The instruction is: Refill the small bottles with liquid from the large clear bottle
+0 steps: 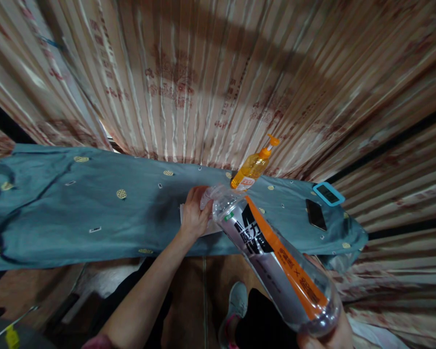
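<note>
A large clear plastic bottle (pixel 272 271) with a silver and orange label slants across the lower right, its base toward me. My right hand (pixel 334 334) grips it at the base end, partly hidden by the bottle and cut by the frame's edge. At the bottle's other end, my left hand (pixel 196 213) is closed on clear plastic (pixel 208 195). I cannot tell whether that plastic is the bottle's neck or a separate piece. Under the left hand lies a white, flat item (pixel 209 229), mostly covered. Just beyond the bottle stands an orange pump bottle (pixel 250 169) with amber liquid.
A teal cloth with pineapple prints (pixel 105 213) covers the long, narrow table. Near its right end lie a dark phone (pixel 316 214) and a blue-framed device (pixel 329 194). Pleated curtains (pixel 189 87) hang behind and at the sides. A shoe (pixel 238 299) shows on the floor below.
</note>
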Motion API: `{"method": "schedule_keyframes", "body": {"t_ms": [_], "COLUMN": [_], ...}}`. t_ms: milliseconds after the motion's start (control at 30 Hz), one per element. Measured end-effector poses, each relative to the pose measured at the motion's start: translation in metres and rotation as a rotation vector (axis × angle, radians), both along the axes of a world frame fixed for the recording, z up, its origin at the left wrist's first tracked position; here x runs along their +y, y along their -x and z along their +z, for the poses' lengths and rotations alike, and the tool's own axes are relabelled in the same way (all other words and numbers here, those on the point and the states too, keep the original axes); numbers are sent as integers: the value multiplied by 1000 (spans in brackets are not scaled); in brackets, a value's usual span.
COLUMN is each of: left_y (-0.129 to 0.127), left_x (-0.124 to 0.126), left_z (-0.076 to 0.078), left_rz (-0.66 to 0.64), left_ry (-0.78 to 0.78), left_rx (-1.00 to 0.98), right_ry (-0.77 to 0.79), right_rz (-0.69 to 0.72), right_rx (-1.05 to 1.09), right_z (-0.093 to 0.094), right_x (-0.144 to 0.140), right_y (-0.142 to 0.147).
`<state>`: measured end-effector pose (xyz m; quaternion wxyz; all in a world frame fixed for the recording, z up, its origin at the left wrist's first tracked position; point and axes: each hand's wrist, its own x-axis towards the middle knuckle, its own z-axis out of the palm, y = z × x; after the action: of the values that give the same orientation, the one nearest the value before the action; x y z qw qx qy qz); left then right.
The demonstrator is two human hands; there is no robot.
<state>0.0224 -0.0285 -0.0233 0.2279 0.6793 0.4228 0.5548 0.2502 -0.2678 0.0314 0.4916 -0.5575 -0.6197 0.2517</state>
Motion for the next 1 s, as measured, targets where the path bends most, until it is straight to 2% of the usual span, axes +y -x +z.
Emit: {"method": "schedule_keyframes", "body": {"t_ms": [267,667,1000], "left_y": [0,0,0], "left_x": [0,1,-1], "left_z": [0,-1,0], "left_rz": [-1,1,4], "left_ry": [2,-19,18], "left_rx": [3,-16,-22], "right_ry": [2,10,18], "right_rz": [53,-52,-65], "right_rx": [8,-9,-10], "right_z": [4,0,1], "right_x": [5,2,1], "right_y": [2,0,-1]}}
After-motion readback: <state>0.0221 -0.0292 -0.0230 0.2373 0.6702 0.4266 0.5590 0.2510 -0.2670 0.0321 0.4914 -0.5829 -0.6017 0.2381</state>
